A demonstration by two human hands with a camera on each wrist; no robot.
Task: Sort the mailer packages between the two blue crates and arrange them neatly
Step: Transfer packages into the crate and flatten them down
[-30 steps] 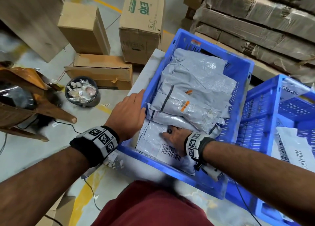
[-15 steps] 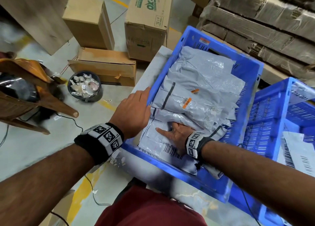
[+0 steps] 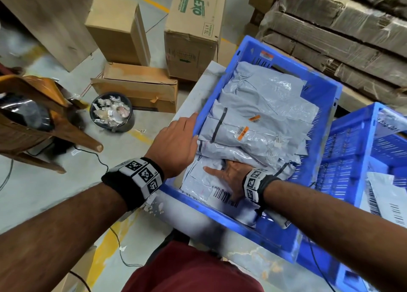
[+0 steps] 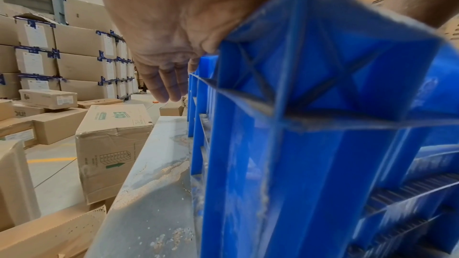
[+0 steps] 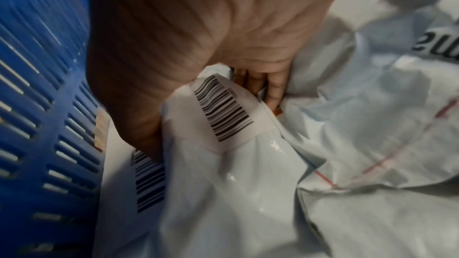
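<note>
A blue crate (image 3: 222, 215) on the grey table holds a stack of grey mailer packages (image 3: 264, 107) over a white barcoded mailer (image 3: 198, 186). My left hand (image 3: 176, 144) lies over the crate's left rim, index finger straight along it. In the left wrist view the left hand (image 4: 174, 17) straddles the crate (image 4: 310, 144), fingers straight down outside. My right hand (image 3: 229, 175) is inside the crate, fingers tucked under the grey stack. In the right wrist view the right hand (image 5: 174, 36) has its fingers (image 5: 273, 89) curled into a mailer (image 5: 236, 183). A second blue crate (image 3: 361, 137) stands on the right.
White labelled mailers (image 3: 387, 197) lie in the right crate. On the floor to the left are cardboard boxes (image 3: 193, 27), a black bin of scraps (image 3: 111, 111) and a tipped brown chair (image 3: 33, 115). Bundles of flattened cardboard (image 3: 341, 27) are stacked behind the crates.
My right hand has slid forward, its fingers going under the grey mailer stack and its thumb spreading out. The left hand stays on the crate rim.
</note>
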